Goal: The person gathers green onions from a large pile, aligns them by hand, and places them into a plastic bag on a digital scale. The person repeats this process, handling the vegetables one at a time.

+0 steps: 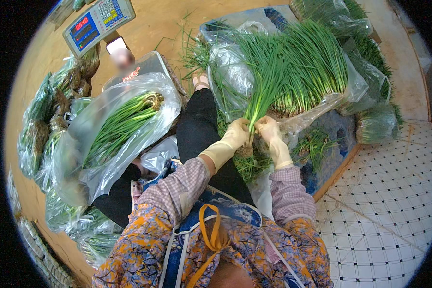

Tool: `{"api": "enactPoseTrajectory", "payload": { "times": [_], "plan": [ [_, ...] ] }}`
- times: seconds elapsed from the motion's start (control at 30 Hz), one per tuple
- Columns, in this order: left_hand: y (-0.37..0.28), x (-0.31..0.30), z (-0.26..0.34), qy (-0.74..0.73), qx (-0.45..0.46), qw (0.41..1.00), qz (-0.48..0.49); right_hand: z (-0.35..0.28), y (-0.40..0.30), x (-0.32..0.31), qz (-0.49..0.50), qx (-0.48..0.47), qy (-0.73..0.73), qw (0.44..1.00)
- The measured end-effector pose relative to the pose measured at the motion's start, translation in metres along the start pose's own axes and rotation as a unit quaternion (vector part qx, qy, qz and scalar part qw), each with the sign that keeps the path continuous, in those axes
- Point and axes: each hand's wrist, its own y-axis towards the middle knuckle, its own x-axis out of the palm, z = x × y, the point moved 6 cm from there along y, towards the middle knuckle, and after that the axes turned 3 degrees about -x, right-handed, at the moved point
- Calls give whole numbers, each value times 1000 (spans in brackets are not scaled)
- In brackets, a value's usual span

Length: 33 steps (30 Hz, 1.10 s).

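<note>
A bunch of thin green onions (261,93) stands before me, leaves fanned upward and brownish roots hanging below my fingers. My left hand (234,134), in a cream rubber glove, grips its pale stems from the left. From the right, my right hand (270,130), gloved the same way, pinches the stems at about the same height. Just beyond lies a large pile of green onions (306,68) on clear plastic sheeting (356,84), roots towards me. Loose trimmings (315,145) are scattered on the blue, worn board (336,131) near my right hand.
To the left, an open clear plastic bag (169,90) holds a bunch of green onions (126,122) near a digital scale display (99,27). A phone (117,48) is beside the display. Bagged bunches (36,136) line the far left; more bagged greens (376,124) are at right.
</note>
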Motion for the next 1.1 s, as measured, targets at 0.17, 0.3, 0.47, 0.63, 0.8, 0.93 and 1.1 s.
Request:
{"api": "enactPoseTrajectory", "payload": {
  "times": [0.17,0.3,0.47,0.63,0.8,0.93,1.1],
  "plan": [
    [24,6,-33,-36,-77,996,29,27,-2,23,9,37,294,955],
    [29,-9,-44,39,-109,987,111,59,-16,7,-10,48,201,978],
    [23,-26,-35,14,-69,983,167,84,-80,41,-401,-68,-399,822],
    [14,-1,-17,32,-72,995,53,33,-12,61,-91,-50,-82,991],
    [12,-13,-16,-30,-10,992,121,69,33,154,-56,174,540,821],
    [6,-22,-9,9,54,975,215,78,39,191,-38,230,635,736],
    [1,-24,7,-117,47,974,189,87,38,180,-31,243,639,729]
  ]
}}
